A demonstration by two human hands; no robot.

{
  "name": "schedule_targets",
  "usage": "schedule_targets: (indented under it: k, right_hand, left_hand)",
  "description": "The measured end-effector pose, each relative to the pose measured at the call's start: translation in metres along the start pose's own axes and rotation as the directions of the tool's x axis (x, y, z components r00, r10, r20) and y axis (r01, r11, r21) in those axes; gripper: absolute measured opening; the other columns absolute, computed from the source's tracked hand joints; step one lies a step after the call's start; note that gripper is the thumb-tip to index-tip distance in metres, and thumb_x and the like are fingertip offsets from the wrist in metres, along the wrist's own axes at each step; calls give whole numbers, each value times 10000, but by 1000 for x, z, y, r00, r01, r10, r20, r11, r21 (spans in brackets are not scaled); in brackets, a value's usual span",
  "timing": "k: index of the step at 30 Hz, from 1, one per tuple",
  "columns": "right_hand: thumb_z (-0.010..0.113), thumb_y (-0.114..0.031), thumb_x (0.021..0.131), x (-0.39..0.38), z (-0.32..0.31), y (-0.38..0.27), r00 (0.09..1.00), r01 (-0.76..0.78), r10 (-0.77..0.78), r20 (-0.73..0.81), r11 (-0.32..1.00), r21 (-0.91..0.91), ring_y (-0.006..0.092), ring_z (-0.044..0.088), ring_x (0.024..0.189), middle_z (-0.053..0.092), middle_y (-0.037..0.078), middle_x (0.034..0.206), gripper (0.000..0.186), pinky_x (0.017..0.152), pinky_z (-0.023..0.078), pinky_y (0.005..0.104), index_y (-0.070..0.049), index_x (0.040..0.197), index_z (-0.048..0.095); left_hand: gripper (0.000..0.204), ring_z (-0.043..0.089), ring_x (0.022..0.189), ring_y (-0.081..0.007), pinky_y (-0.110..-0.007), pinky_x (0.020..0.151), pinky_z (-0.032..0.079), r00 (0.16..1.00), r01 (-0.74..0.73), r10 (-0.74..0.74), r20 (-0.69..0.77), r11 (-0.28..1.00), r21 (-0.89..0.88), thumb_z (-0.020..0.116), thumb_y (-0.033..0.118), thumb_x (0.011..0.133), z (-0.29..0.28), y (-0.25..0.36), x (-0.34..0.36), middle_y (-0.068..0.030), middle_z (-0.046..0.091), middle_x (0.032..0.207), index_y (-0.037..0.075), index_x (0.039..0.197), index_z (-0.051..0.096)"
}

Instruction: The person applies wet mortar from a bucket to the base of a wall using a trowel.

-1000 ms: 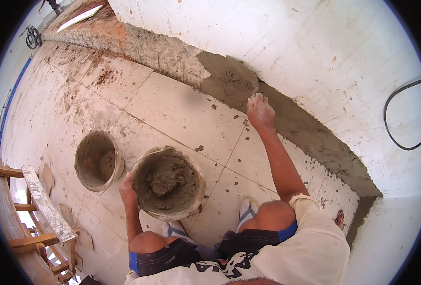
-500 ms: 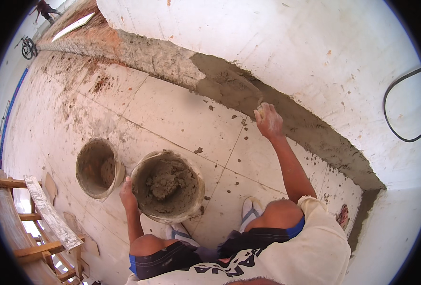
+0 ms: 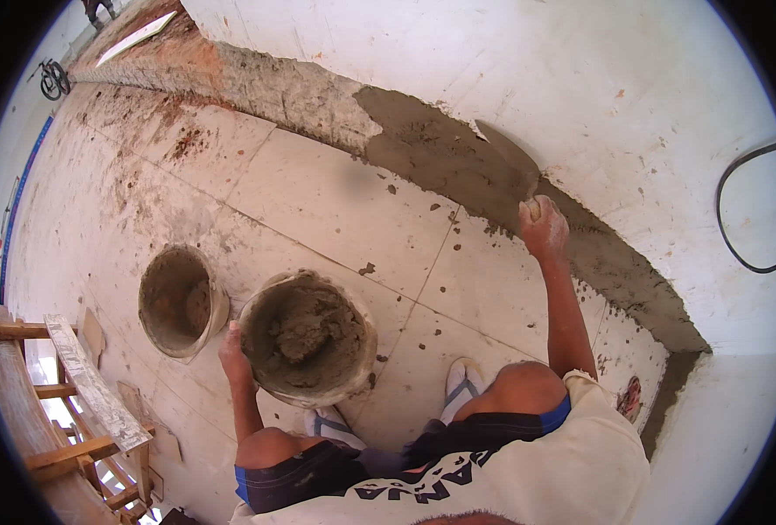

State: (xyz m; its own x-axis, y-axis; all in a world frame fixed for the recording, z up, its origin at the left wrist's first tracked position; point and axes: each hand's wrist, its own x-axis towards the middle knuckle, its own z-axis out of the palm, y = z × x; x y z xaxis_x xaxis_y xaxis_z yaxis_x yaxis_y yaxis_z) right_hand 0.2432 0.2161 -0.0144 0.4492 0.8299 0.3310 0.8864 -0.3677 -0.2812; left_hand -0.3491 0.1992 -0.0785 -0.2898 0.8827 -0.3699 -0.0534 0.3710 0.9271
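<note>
Trowel [image 3: 509, 157] spreading wet mortar band [image 3: 440, 162] along the wall's base.
Right hand [image 3: 543, 226] grips its handle; the stiff blade likely drags heavily. Left hand [image 3: 233, 350] closed on the rim of the mortar-filled bucket [image 3: 307, 350]; second bucket [image 3: 180, 300] beside it.

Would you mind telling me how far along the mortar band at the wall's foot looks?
Done: grey rough mortar band to the left. In hand: right hand presses a flat trowel into darker wet mortar; left hand grips the mortar-filled bucket. Left: the strip's near end.
</note>
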Motion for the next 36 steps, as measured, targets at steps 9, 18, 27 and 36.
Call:
schedule_targets:
  k: [9, 18, 27, 36]
  right_hand:
    - [652, -353, 927, 1, 71, -87, 919, 38, -156, 363, 950, 311, 469, 632, 937, 654, 263, 940, 463, 808, 495, 546, -16, 1184, 466]
    - [613, -423, 937, 36, 141, -100, 936, 61, -126, 329, 978, 202, 455, 643, 964, 680, 253, 968, 468, 817, 496, 565, -48, 1182, 479]
    - [601, -455, 946, 19, 90, -61, 985, 45, -67, 160, 990, 134, 427, 677, 893, 694, 237, 930, 472, 783, 535, 535, -40, 1159, 532]
    - [624, -433, 941, 13, 52, -27, 994, 94, -99, 44, 990, 108, 422, 676, 889, 691, 223, 953, 431, 768, 535, 528, -41, 1104, 553]
  left_hand:
    - [474, 627, 977, -202, -353, 876, 505, 996, 75, -74, -53, 997, 7, 557, 399, 1023, 7, 14, -6, -107, 680, 1100, -39, 1178, 655]
    - [478, 632, 962, -208, -358, 856, 512, 1000, 25, -25, -15, 1000, 0, 553, 399, 1023, 10, 7, -3, -111, 677, 1080, -41, 1181, 651]
    - [494, 645, 931, -217, -362, 827, 527, 996, 88, -89, -27, 996, -25, 551, 407, 1022, 14, 17, -10, -121, 681, 1087, -48, 1188, 649]
    - [573, 665, 959, -263, -392, 837, 545, 998, 55, -55, -2, 998, -41, 588, 458, 989, 10, 10, -6, -153, 670, 1128, -56, 1240, 613]
